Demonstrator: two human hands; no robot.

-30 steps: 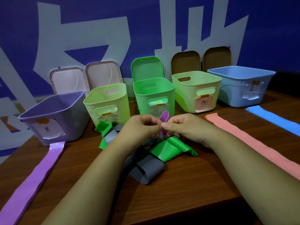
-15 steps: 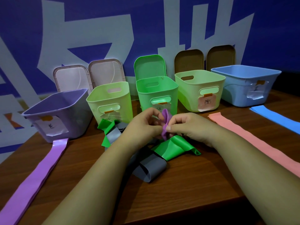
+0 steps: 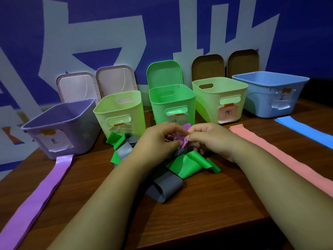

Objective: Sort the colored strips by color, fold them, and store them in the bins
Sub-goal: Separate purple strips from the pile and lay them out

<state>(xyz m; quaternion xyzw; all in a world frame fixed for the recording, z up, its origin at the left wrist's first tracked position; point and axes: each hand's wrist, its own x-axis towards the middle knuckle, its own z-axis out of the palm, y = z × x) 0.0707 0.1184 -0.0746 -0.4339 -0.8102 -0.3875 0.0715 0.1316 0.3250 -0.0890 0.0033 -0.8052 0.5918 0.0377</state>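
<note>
- Left hand (image 3: 158, 139) and right hand (image 3: 210, 139) meet above the middle of the table (image 3: 207, 204), fingertips pinched together on a small purple strip (image 3: 183, 141) held between them.
- The purple strip is crumpled and raised off the table; one end sticks up above the fingers, another hangs below them.
- Under the hands lies a tangled heap: a green strip (image 3: 189, 164) curls just below the right hand, and a gray strip (image 3: 166, 186) loops toward the near edge.
- More green and gray pieces (image 3: 119, 147) lie left of the left hand, touching the foot of the pale green bin (image 3: 119, 110).
- Five open bins stand in a row along the far edge: lilac bin (image 3: 59, 127) at the left, the pale green bin, a bright green bin (image 3: 173, 101) in the middle, a second pale green bin (image 3: 219, 98), and a blue bin (image 3: 270, 92) at the right.
- Each bin carries a paper label on its front; the writing is too small to read.
- A long flat purple strip (image 3: 41, 195) runs from the lilac bin toward the near left corner.
- A pink strip (image 3: 270, 152) runs flat from near the second pale green bin toward the right edge.
- A blue strip (image 3: 302, 129) lies flat before the blue bin, at the right edge.
- Lids (image 3: 115, 80) lean upright behind the bins.
</note>
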